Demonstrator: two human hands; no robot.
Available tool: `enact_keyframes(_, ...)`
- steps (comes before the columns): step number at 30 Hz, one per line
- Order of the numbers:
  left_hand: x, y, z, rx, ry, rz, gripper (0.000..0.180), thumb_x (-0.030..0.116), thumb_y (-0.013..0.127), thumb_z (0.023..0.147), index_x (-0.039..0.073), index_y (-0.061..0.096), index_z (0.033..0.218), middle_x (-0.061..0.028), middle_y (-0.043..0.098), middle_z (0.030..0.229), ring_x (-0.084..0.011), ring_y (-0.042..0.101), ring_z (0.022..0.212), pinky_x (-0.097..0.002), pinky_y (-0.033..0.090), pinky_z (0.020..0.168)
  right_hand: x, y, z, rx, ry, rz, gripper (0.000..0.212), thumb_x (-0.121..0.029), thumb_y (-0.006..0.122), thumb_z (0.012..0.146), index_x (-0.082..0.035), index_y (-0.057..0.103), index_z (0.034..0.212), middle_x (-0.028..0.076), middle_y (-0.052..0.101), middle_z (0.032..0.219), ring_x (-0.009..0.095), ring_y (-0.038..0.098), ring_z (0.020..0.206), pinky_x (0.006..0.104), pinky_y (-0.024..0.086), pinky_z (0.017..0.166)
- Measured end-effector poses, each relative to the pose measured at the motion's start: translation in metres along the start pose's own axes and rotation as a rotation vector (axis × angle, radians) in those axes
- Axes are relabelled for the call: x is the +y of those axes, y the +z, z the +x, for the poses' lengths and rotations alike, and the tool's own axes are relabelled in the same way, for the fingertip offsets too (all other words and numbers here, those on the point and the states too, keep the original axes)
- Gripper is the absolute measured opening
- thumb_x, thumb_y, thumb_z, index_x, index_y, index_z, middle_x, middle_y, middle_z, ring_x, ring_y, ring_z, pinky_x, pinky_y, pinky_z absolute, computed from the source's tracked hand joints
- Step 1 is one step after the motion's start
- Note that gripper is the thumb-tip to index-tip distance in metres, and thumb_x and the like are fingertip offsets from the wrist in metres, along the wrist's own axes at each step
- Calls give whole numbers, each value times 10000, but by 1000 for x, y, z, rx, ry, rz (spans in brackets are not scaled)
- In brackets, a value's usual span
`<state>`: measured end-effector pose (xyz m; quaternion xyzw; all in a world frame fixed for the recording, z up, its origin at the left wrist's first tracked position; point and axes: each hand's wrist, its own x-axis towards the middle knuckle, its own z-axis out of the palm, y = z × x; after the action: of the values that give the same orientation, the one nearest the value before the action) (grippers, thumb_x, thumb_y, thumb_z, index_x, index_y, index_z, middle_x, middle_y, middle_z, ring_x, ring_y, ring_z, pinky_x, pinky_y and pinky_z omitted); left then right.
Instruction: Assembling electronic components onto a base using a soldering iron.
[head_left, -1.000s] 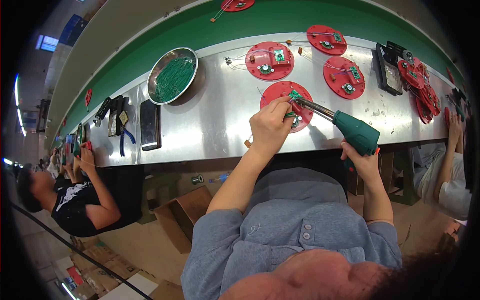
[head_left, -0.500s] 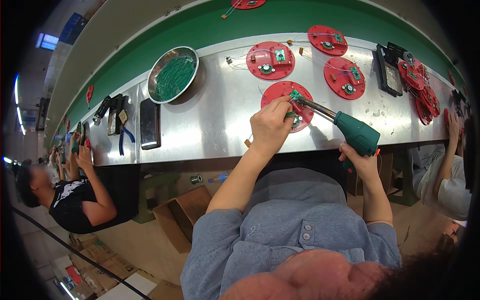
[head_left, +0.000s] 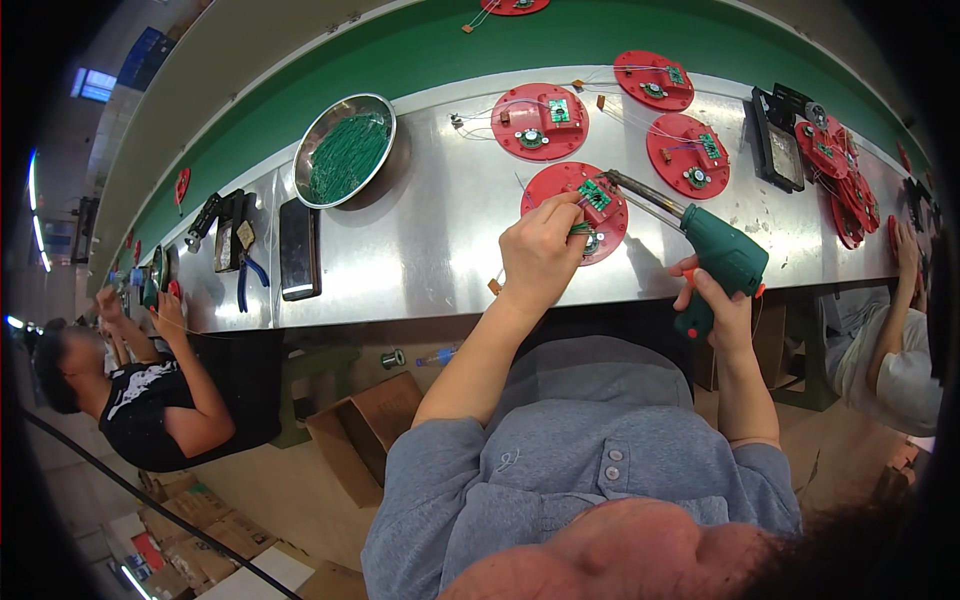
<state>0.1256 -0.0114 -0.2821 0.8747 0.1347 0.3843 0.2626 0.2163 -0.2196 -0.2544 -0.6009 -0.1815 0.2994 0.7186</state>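
Observation:
My right hand [head_left: 722,305] grips a green soldering gun [head_left: 725,250] by its handle, with a finger near the orange trigger. The gun's metal tip reaches left and hovers at the upper right edge of a small green circuit board [head_left: 595,193]. That board sits on a red disc [head_left: 545,185] lying on the bench in front of me. My left hand [head_left: 543,245] is closed over the disc's left side, pinching thin green wires [head_left: 581,229] whose ends stick out by the fingers. The fingertips come close to the board's left edge; the exact contact is hidden.
More red discs with boards and wires [head_left: 540,122] lie farther back and right. A steel bowl [head_left: 392,150] of green wires, a phone [head_left: 299,248] and pliers [head_left: 253,270] are left. A black case [head_left: 779,140] stands right. Co-workers sit on both sides; a green belt [head_left: 440,60] runs behind.
The soldering gun's tip has moved up and right, away from the board's wire side, and its handle has come into fuller view. My left hand stays put. A disc on the belt has shifted right.

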Motion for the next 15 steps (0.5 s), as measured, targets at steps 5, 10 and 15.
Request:
enact_keyframes(5, 0, 1, -1, 16, 8, -7, 86, 26, 615, 629, 50, 589, 708, -49, 644, 853, -198, 606, 622, -273, 479, 534, 8, 0, 3, -2, -20, -18, 363, -123, 547, 803, 10, 469, 1132, 157, 590, 882, 130, 547, 548, 241, 474, 507)
enact_keyframes(10, 0, -2, 0, 16, -2, -19, 47, 44, 616, 681, 49, 603, 726, -62, 645, 862, -203, 615, 633, -274, 484, 545, 9, -2, 4, 8, -23, -9, 364, -127, 537, 809, 11, 465, 1138, 169, 585, 887, 133, 548, 551, 248, 484, 510)
enact_keyframes(15, 4, -15, 7, 52, -60, -17, 66, 90, 565, 784, 36, 602, 774, -92, 642, 860, -246, 618, 717, -310, 488, 613, 7, -15, 9, 62, -101, 90, 319, -155, 523, 823, 50, 480, 1063, 187, 578, 878, 138, 545, 550, 254, 494, 510)
